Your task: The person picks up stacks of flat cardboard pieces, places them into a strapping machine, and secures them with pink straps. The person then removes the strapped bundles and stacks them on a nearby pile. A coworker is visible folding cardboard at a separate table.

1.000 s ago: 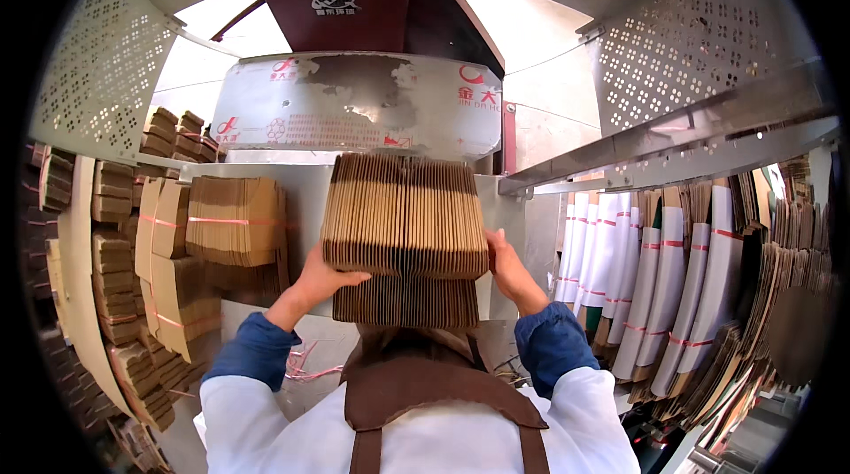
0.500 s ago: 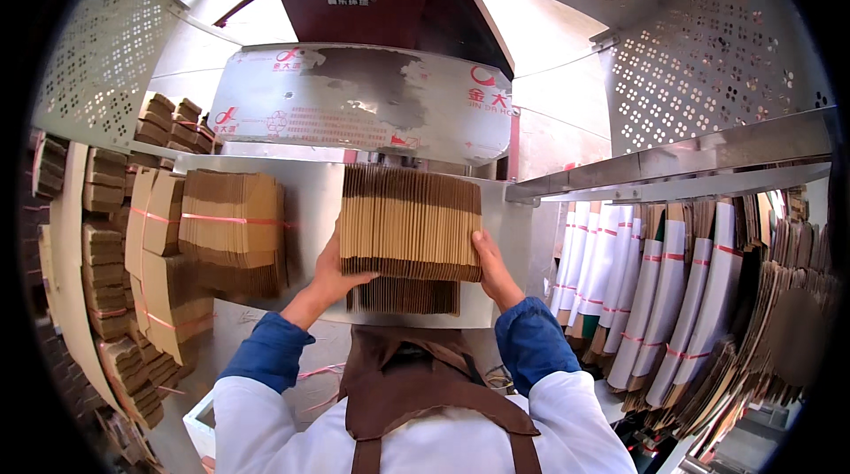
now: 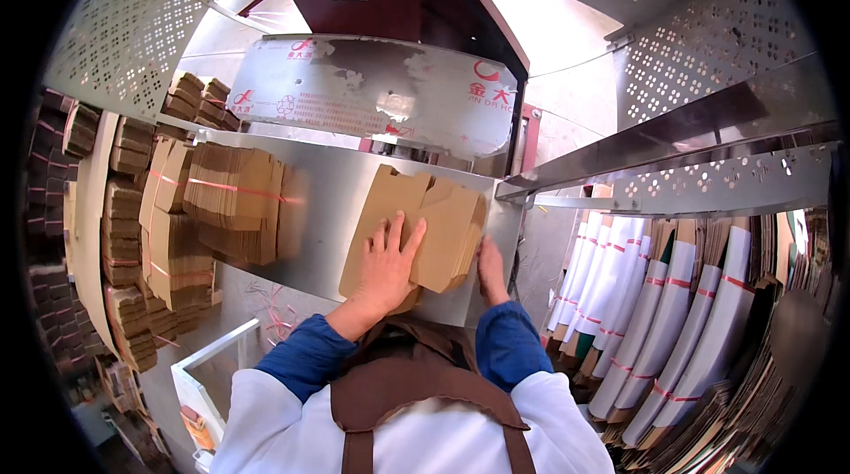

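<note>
Resting left grip (image 3: pixel 386 267) released on top of cardboard stack (image 3: pixel 452 224), fingers spread toward far edge of steel surface (image 3: pixel 320 204). Holding right grip (image 3: pixel 492 270) close by stack's right side; cannot tell if touching or clenched. As for stack: lying near surface's right end, broad face up, slanting rightward toward far edge; too square-looking to tell long axis.
</note>
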A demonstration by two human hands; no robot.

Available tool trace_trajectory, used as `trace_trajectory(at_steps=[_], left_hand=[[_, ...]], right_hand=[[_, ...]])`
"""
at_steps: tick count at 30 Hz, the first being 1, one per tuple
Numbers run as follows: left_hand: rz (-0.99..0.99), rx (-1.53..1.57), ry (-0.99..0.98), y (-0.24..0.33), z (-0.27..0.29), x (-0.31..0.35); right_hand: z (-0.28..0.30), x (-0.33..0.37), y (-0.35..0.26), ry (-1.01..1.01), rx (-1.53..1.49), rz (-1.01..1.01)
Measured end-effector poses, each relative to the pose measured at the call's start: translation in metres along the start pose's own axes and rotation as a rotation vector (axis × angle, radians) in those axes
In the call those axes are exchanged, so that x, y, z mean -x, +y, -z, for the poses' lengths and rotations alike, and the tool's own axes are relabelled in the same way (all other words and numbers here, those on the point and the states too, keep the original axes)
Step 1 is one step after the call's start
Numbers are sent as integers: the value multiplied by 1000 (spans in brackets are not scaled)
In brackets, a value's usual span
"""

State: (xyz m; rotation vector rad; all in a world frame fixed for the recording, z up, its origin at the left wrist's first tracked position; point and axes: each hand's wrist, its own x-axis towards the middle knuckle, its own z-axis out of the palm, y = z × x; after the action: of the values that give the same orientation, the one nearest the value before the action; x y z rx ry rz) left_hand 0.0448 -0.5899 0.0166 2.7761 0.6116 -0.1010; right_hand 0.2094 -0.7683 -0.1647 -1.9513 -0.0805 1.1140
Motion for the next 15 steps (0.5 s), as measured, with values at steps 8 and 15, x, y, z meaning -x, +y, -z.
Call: trace_trajectory(at_steps=[8, 15], left_hand=[[-11, 208, -93, -7, 21, 3], [-27, 409, 50, -32, -3, 11]], right_hand=[[-5, 73, -136, 114, 35, 507], [-29, 104, -256, 401, 614, 965]])
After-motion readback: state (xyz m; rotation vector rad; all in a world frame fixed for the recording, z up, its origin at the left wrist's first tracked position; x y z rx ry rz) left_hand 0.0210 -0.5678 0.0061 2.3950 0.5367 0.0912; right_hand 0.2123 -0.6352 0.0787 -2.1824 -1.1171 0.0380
